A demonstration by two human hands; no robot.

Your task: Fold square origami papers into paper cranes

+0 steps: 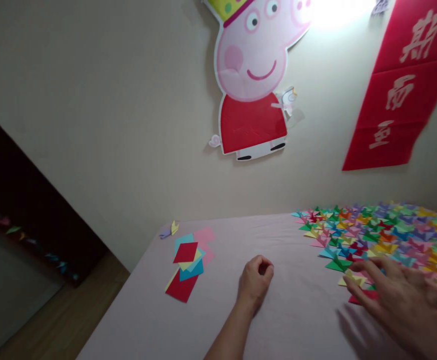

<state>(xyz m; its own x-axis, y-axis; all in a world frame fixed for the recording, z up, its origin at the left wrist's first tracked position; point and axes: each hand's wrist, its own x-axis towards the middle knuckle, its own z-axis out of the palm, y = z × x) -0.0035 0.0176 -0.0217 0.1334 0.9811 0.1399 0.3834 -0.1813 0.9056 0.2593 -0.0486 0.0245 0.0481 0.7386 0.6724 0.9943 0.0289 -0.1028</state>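
Many birds (385,248) appear finished beneath and beyond the right hand (400,292), fingers spread wide, while several sheets (185,253) lie unfolded beside the left hand (255,281), fingers curled narrow, nothing visible inside.

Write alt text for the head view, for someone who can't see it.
A person's right hand, open, is above rows of colourful folded papers on a cloth-covered surface; the left hand, curled, lies between them and loose overlapping paper sheets. A cartoon pig cutout and a red banner with pale characters are on the wall.
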